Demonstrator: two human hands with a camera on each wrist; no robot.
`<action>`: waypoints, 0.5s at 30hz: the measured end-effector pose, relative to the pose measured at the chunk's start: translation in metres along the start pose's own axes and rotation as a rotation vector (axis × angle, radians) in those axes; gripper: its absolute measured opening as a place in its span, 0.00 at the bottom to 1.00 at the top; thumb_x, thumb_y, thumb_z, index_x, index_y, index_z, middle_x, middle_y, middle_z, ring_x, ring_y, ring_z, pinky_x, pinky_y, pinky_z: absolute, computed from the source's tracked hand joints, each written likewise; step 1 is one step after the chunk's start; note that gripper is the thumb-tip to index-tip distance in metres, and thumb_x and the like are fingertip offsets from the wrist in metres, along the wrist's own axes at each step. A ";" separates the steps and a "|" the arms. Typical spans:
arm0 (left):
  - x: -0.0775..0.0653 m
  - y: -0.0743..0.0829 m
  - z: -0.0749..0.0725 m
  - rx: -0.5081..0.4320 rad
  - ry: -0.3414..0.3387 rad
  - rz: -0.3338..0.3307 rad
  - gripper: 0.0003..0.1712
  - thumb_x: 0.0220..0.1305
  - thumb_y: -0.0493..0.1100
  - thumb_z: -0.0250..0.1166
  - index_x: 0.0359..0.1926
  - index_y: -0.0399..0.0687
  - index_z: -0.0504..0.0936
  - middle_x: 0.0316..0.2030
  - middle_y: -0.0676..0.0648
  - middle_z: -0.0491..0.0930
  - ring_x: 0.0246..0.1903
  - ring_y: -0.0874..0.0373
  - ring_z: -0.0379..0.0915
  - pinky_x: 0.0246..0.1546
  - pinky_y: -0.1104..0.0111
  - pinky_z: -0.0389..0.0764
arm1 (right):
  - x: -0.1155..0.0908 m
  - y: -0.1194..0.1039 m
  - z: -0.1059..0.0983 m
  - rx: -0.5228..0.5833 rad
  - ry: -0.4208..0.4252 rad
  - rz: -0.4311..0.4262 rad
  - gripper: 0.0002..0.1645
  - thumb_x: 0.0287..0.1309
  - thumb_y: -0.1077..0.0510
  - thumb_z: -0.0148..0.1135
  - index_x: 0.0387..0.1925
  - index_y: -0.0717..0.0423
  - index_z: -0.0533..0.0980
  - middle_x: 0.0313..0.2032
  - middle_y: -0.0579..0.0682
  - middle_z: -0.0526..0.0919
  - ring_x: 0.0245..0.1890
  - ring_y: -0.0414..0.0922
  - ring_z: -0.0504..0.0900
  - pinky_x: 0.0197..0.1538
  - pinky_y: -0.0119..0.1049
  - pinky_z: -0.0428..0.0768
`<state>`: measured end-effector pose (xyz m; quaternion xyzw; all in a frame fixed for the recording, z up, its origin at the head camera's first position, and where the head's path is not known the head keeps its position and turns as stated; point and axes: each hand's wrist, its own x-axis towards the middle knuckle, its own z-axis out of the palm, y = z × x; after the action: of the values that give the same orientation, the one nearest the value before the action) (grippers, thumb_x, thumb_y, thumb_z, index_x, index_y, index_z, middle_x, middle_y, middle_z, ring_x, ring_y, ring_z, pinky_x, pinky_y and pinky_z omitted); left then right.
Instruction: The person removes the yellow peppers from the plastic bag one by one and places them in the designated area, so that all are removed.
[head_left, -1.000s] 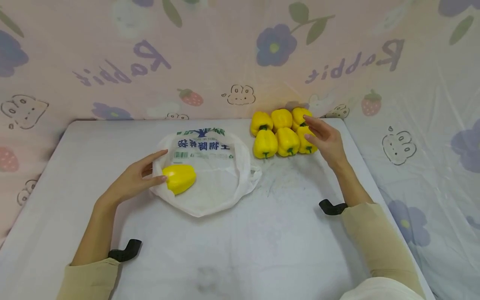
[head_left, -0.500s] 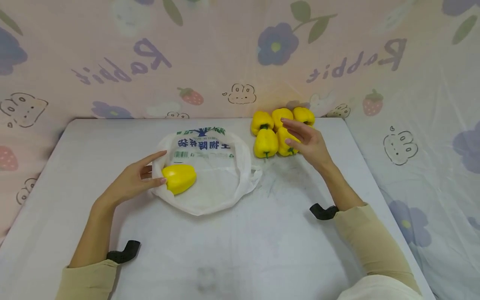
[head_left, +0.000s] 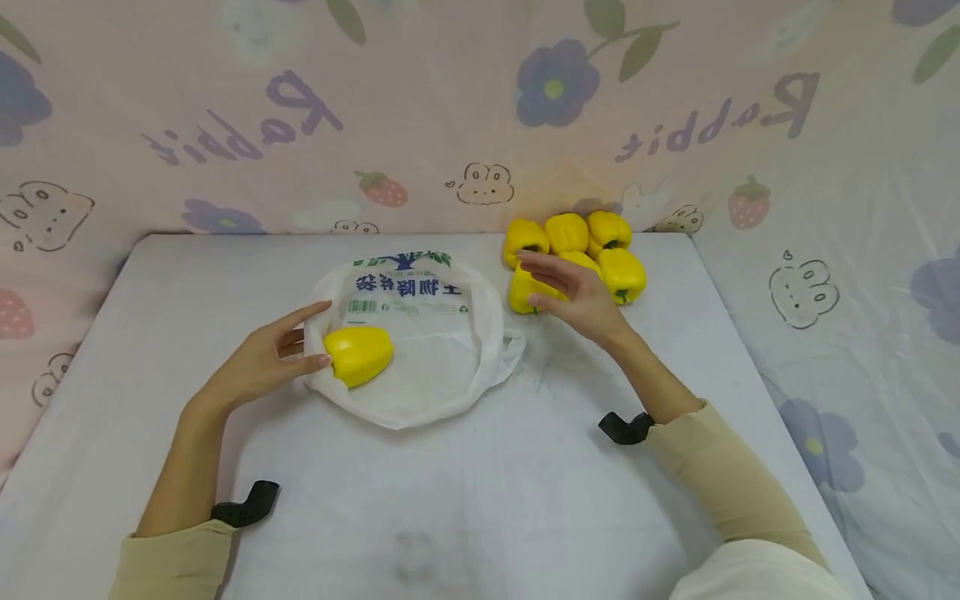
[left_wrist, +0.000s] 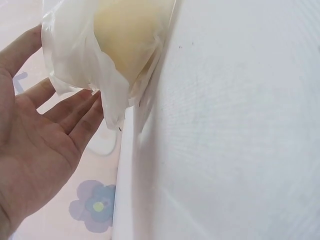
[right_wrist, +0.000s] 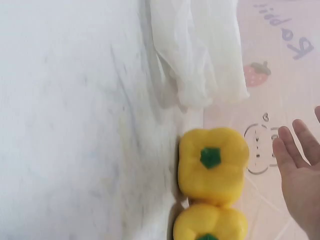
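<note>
In the head view, a white plastic bag (head_left: 442,412) with printed lettering lies with its mouth spread. Inside at its left is a yellow bell pepper (head_left: 360,354), only a pale shape through the plastic in the left wrist view. My left hand (head_left: 258,367) touches the bag's left rim, fingers spread and lightly bent, thumb tip beside that pepper. Farther right, my right hand (head_left: 581,300) hovers with extended fingers over the front-left of several yellow bell peppers (head_left: 621,273), partly hiding it. In the right wrist view, this hand (right_wrist: 302,180) stands apart from a green-stemmed pepper (right_wrist: 212,172).
The peppers stand in two rows near the far edge of the white table (head_left: 480,500). Behind it hangs a printed pink cloth (head_left: 420,100). A bag handle (head_left: 513,350) sticks out towards the peppers. Black wrist mounts (head_left: 251,504) sit on both forearms.
My right hand has moved left across the front row of peppers, from the right end to the left one, uncovering the front-right pepper. The left hand and the bag stay put.
</note>
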<state>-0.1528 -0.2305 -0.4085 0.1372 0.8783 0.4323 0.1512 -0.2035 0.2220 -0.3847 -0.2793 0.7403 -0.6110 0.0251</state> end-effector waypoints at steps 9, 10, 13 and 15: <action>-0.002 0.000 0.000 -0.037 0.021 0.028 0.44 0.64 0.49 0.69 0.77 0.58 0.59 0.75 0.38 0.55 0.66 0.32 0.62 0.61 0.41 0.69 | 0.010 -0.001 0.028 -0.037 -0.078 0.004 0.31 0.61 0.70 0.64 0.66 0.65 0.70 0.67 0.56 0.72 0.65 0.55 0.71 0.69 0.47 0.68; -0.002 0.000 0.000 -0.042 0.021 0.029 0.44 0.64 0.49 0.69 0.77 0.57 0.59 0.75 0.39 0.55 0.66 0.32 0.62 0.61 0.41 0.70 | 0.010 -0.001 0.031 -0.035 -0.083 0.005 0.31 0.61 0.69 0.65 0.66 0.64 0.70 0.67 0.56 0.72 0.65 0.56 0.71 0.69 0.47 0.69; -0.003 -0.001 0.000 -0.052 0.016 0.028 0.44 0.64 0.48 0.69 0.77 0.58 0.59 0.75 0.39 0.54 0.66 0.33 0.62 0.61 0.42 0.70 | 0.012 -0.003 0.040 -0.042 -0.099 0.012 0.32 0.61 0.67 0.66 0.67 0.62 0.70 0.66 0.53 0.73 0.65 0.54 0.72 0.68 0.46 0.70; -0.003 -0.002 0.000 -0.055 0.012 0.025 0.44 0.64 0.48 0.69 0.77 0.58 0.58 0.75 0.39 0.54 0.66 0.33 0.62 0.61 0.43 0.71 | 0.013 -0.004 0.045 -0.045 -0.113 0.022 0.33 0.61 0.66 0.66 0.67 0.60 0.70 0.66 0.52 0.73 0.65 0.54 0.72 0.67 0.45 0.71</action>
<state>-0.1506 -0.2326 -0.4094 0.1414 0.8651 0.4591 0.1441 -0.1957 0.1757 -0.3882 -0.3055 0.7542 -0.5773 0.0673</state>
